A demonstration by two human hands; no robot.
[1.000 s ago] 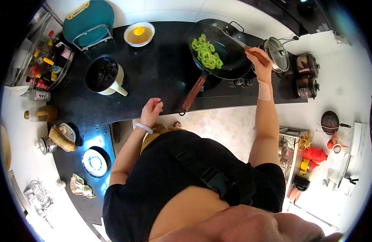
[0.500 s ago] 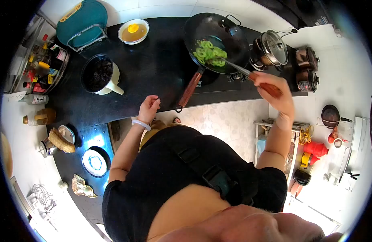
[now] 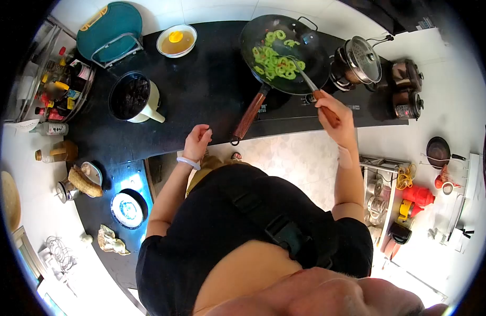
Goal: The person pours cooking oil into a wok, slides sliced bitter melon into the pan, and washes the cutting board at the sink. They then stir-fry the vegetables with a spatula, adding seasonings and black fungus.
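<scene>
My right hand (image 3: 340, 122) is wrapped round the wooden handle of a metal spatula (image 3: 308, 81). The spatula's head is down among sliced green pepper rings (image 3: 274, 66) in a black wok (image 3: 312, 55); small reddish bits lie between the rings. The wok sits on the cooktop, its wooden handle (image 3: 250, 115) pointing toward me with no hand on it. At the counter's front edge, left of that handle, my left hand (image 3: 197, 143) hangs with curled fingers and no object visible in it.
A white-handled pot (image 3: 153, 100) with dark contents stands left, and a bowl (image 3: 191, 48) with yellow-topped liquid behind. A glass-lidded pot (image 3: 363, 60) is right of the wok. Bottles (image 3: 56, 129) line the left wall. A patterned plate (image 3: 116, 209) lies on the left counter.
My right hand and the spatula have moved left and slightly down in view. The pepper rings, bunched together before, are now spread wider across the wok. My left hand has barely moved.
</scene>
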